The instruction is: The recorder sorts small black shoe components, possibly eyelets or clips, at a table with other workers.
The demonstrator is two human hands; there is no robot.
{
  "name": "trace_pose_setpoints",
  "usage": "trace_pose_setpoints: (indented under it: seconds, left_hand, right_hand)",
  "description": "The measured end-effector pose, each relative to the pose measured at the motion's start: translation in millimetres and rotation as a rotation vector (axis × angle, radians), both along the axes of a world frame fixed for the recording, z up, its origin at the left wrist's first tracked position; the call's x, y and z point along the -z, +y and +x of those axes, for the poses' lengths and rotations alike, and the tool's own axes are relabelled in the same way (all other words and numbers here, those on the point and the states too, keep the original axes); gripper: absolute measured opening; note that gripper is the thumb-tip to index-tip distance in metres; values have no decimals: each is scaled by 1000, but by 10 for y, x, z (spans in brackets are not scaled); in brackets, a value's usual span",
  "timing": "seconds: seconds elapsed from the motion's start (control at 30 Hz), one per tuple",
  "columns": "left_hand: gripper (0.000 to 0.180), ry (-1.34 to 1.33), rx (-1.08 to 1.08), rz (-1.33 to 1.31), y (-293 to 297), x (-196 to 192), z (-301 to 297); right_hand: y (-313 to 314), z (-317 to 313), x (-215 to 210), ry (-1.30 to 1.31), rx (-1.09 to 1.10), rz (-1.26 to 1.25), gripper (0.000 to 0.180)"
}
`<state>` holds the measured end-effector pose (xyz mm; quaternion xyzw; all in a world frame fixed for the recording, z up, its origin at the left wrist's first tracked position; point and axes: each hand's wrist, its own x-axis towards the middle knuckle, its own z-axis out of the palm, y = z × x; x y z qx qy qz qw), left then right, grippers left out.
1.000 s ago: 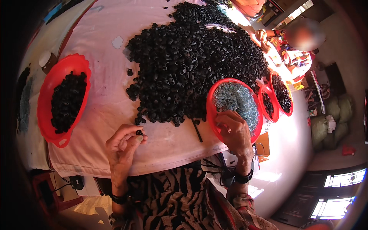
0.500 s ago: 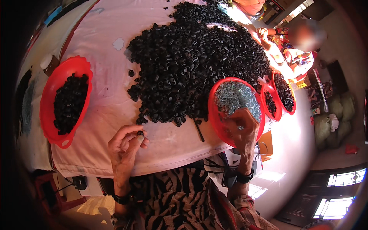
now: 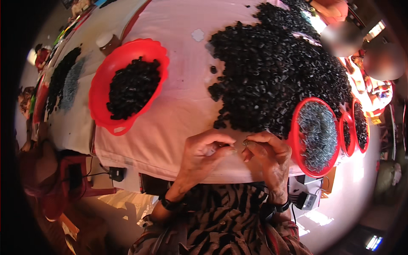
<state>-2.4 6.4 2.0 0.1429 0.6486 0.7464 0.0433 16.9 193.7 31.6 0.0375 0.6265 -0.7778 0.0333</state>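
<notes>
My left hand (image 3: 202,154) and my right hand (image 3: 272,158) are raised close together over the near edge of the cloth-covered table. In my left hand, thumb and forefinger pinch a small black piece, mostly hidden by the fingertips. Between the right fingertips is a tiny shiny metal piece (image 3: 245,143); its exact shape is too small to make out. A large heap of small black ring-like pieces (image 3: 276,80) spreads beyond both hands. To the right, a red basin (image 3: 293,146) holds many small silvery metal pieces (image 3: 316,136).
On the left, a scalloped red basket (image 3: 100,93) holds more black pieces. Behind it stands a jar with a white lid (image 3: 103,40). Two smaller red containers (image 3: 349,148) (image 3: 366,144) sit at the far right. Other people are around the table, and a red stool (image 3: 76,170) stands lower left.
My right hand has left the basin of metal pieces and come over beside my left hand, with a tiny metal piece in its fingers. The whole view has swung leftward.
</notes>
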Motion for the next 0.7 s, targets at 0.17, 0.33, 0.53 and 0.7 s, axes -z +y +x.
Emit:
trace_pose_setpoints:
  seconds: [0.17,0.33,0.53,0.7]
  left_hand:
    - [21,36,-34,57,44,10,-7]
    - [16,48,-45,-5,29,89,-6]
    - [14,-70,-58,39,33,64,20]
    - [14,-87,-57,56,29,30,11]
  right_hand:
    - [-102,-18,75,1,-37,-28,18]
    - [-128,-42,163,18,-47,-91,18]
    - [-217,-56,181,188,23,-85,21]
    - [-188,-83,288,269,15,215,27]
